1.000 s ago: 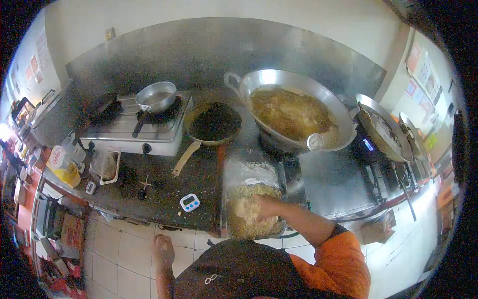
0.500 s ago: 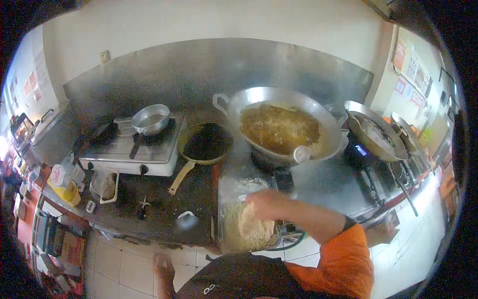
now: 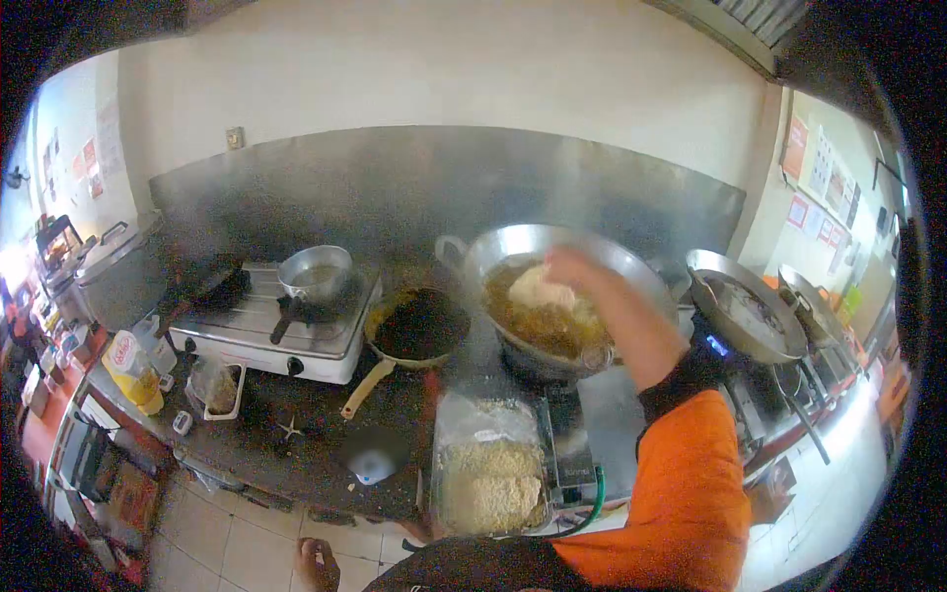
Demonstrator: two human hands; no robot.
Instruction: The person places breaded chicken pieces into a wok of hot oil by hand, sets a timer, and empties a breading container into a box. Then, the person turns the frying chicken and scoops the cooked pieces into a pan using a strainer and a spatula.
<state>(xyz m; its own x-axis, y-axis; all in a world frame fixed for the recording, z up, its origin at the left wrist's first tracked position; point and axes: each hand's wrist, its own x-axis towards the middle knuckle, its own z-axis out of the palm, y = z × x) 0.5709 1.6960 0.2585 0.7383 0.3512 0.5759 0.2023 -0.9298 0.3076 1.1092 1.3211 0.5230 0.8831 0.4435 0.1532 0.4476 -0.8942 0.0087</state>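
Both hands are apart, the right hand (image 3: 572, 266) with its fingers closed on a pale, coated piece (image 3: 541, 288) inside the big wok (image 3: 525, 239), and the left hand (image 3: 318, 564) low and well apart from it, down past the counter's front edge. The left fingers look curled, though I cannot tell how tightly. The held piece is at the far part of the bubbling oil (image 3: 554, 331); how much of it is submerged is unclear. On the near side of the big wok sits a clear tub (image 3: 440, 493) with crumbs (image 3: 491, 458), white flour (image 3: 496, 418) toward its far end and a coated slab (image 3: 507, 501) toward its near end. Just left of the big wok rests a frying pan (image 3: 419, 321), dark inside, its pale handle pointing toward the counter's front. Farther left of the big wok, a small pot (image 3: 316, 271) stands on a white stove (image 3: 258, 357). Right of the big wok is another wok (image 3: 755, 340). A green hose (image 3: 599, 498) curves on its near side, beside the tub.
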